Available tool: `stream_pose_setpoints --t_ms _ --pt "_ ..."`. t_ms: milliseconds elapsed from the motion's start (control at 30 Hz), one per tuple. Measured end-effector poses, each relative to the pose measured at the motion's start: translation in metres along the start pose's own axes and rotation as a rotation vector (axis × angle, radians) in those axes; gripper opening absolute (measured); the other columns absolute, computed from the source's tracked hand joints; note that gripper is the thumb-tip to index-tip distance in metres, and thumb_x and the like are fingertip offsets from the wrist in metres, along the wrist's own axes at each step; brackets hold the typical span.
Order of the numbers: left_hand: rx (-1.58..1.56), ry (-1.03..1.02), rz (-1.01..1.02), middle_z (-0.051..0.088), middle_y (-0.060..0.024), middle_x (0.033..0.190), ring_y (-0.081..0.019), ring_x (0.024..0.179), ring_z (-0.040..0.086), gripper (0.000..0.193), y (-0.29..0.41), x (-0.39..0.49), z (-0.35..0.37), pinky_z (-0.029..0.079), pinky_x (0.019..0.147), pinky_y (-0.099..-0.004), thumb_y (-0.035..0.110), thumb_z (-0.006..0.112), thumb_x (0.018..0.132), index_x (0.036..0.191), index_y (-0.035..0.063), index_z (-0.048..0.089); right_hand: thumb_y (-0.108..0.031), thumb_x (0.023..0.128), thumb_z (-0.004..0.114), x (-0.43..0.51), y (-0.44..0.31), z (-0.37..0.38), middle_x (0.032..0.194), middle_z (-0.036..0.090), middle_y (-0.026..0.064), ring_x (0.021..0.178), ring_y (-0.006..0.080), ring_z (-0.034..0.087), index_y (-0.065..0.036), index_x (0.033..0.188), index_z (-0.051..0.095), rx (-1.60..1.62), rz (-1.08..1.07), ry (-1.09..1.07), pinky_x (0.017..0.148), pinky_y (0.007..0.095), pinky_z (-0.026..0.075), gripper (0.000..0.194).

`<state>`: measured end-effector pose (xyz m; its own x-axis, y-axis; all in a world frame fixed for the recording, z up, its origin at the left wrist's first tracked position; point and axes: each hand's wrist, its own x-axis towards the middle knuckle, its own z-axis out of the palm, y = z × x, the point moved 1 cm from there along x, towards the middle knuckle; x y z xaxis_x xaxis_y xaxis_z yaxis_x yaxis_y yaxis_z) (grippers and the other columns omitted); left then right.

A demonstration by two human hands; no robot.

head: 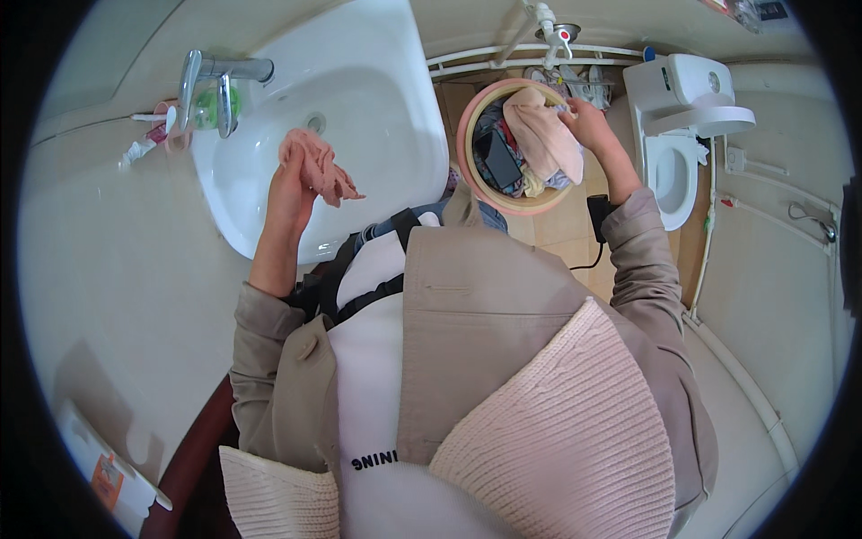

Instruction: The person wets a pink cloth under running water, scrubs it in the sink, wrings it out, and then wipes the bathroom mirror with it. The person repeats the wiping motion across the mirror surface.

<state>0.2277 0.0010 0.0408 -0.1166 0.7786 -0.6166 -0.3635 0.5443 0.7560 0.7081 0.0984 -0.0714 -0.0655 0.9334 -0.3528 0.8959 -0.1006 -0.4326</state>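
My left hand point(288, 195) holds a crumpled pink cloth point(318, 165) above the white washbasin point(377, 135), with its loose end hanging towards the right. At the right rim of a round pink and cream tub point(469, 162) is my right hand point(591, 126). Its fingertips meet the edge of a pale pink cloth point(539, 131) there; whether they grip the cloth or the rim cannot be told. That cloth lies over other laundry and reaches across the tub's rim. A dark, flat, phone-like object point(500, 159) rests on the clothes beside it.
A chrome faucet point(225, 71) stands at the washbasin's left, by a green container point(214, 109) and a tube point(145, 145). White pipes point(471, 66) with a valve point(557, 37) run behind the tub. Shoes point(586, 84) sit beyond it. To the right is a toilet point(673, 172). A black device point(597, 217) with a cable hangs near my right wrist.
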Motion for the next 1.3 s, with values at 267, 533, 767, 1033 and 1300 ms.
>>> stream_pose_setpoints --t_ms 267,533,767,1033,1300 --pt "0.12 -0.04 0.067 0.06 -0.0068 0.103 -0.0191 0.1 0.055 0.047 0.011 -0.012 0.007 0.042 0.088 -0.0379 0.044 0.036 0.1 0.117 0.0041 0.053 -0.021 0.088 0.06 -0.029 -0.185 -0.03 0.097 0.067 0.0162 0.087 0.0256 0.066 0.0 0.115 0.059 0.467 -0.391 -0.201 0.079 0.0342 0.051 0.034" --pt "0.114 -0.254 -0.007 0.065 -0.0096 0.078 -0.0197 0.067 0.064 0.043 0.012 -0.035 -0.007 0.05 0.062 -0.0287 0.041 0.043 0.099 0.103 0.0005 0.056 -0.027 0.089 0.056 -0.041 -0.302 0.048 0.101 0.066 0.021 0.09 0.0332 0.064 -0.001 0.113 0.062 0.105 -0.605 -0.581 0.084 0.0376 0.049 0.035" --pt "-0.04 -0.135 -0.159 0.063 -0.0067 0.083 -0.0146 0.076 0.06 0.039 -0.021 -0.063 -0.091 0.049 0.07 -0.0288 0.038 0.044 0.099 0.105 0.0012 0.056 -0.023 0.089 0.051 0.008 -0.331 0.162 0.109 0.063 0.022 0.102 0.0374 0.06 -0.005 0.117 0.06 -0.054 -0.62 -0.54 0.091 0.0416 0.047 0.035" --pt "-0.302 0.099 -0.113 0.052 -0.0123 0.129 -0.0188 0.115 0.052 0.047 -0.047 -0.102 -0.171 0.041 0.099 -0.0317 0.031 0.04 0.102 0.132 -0.0038 0.041 -0.013 0.087 0.045 0.074 -0.396 0.267 0.119 0.06 0.0189 0.112 0.0342 0.057 -0.015 0.131 0.049 -0.212 -0.345 -0.489 0.094 0.0414 0.045 0.044" --pt "-0.395 0.169 -0.133 0.048 -0.0121 0.135 -0.0191 0.121 0.048 0.047 -0.052 -0.099 -0.205 0.038 0.103 -0.0323 0.03 0.039 0.102 0.135 -0.0034 0.038 -0.014 0.089 0.045 0.086 -0.416 0.29 0.12 0.061 0.0153 0.113 0.033 0.057 -0.018 0.13 0.05 -0.375 -0.155 -0.481 0.093 0.0428 0.046 0.042"
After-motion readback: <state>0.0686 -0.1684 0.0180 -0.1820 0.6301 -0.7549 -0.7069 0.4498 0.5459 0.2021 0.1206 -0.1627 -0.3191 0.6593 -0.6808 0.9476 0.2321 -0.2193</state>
